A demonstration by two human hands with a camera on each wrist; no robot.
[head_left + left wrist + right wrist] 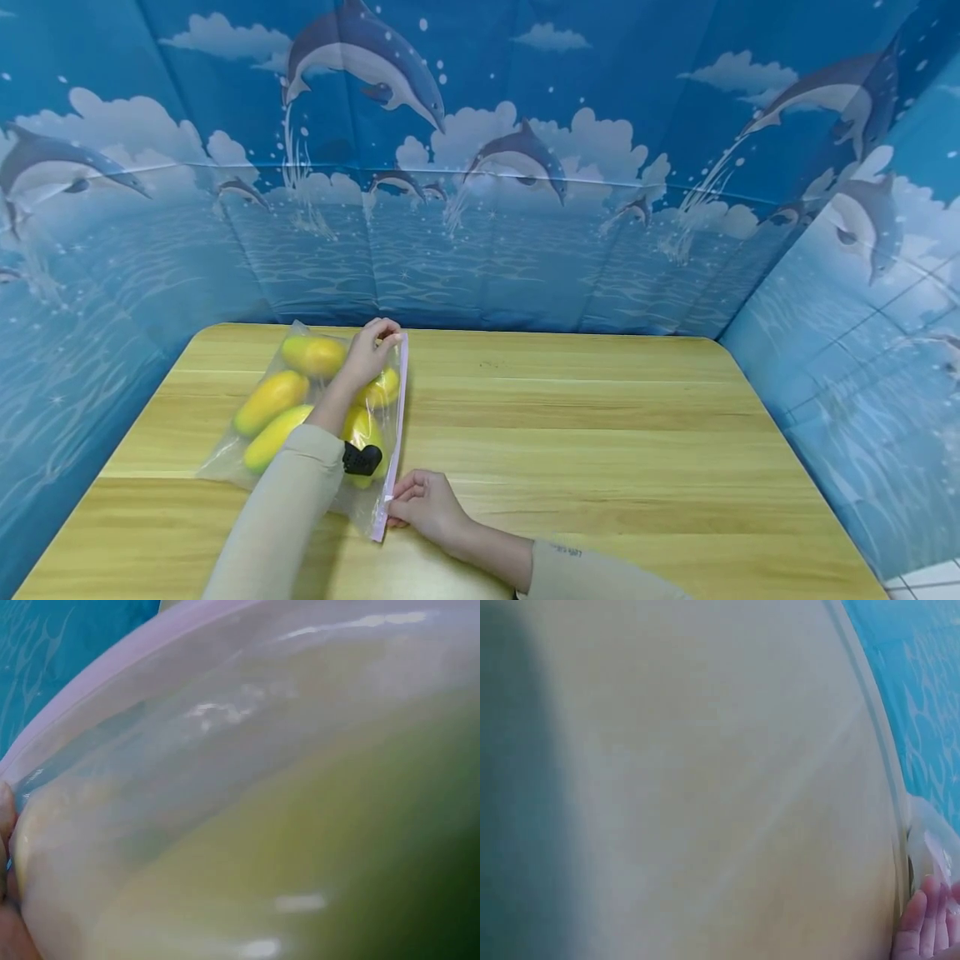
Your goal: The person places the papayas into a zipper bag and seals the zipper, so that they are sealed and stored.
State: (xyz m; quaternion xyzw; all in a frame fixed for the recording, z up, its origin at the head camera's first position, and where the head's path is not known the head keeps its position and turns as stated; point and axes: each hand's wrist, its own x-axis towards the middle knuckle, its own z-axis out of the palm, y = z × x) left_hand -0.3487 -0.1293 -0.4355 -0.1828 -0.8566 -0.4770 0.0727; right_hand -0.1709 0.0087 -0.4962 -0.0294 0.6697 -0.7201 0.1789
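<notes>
A clear zip bag [228, 468] lies on the left part of the table, with several yellow-green mangoes [272, 402] inside. Its lilac zip strip [400, 417] runs along the right edge. My left hand [367, 354] reaches across the bag and pinches the strip's far end. Near the strip's other end, thumb and fingers of my right hand [433, 508] pinch the edge by a small white piece [388, 498]. The left wrist view is filled by the bag film [217, 780], a blurred mango [337, 840] behind it. Fingers [928, 919] of the right hand show at the right wrist view's corner.
The wood-grain table [600, 433] extends to the right of the bag. A blue curtain [480, 250] printed with dolphins closes off the back and both sides. A black wrist strap [362, 459] sits over the bag at my left cuff.
</notes>
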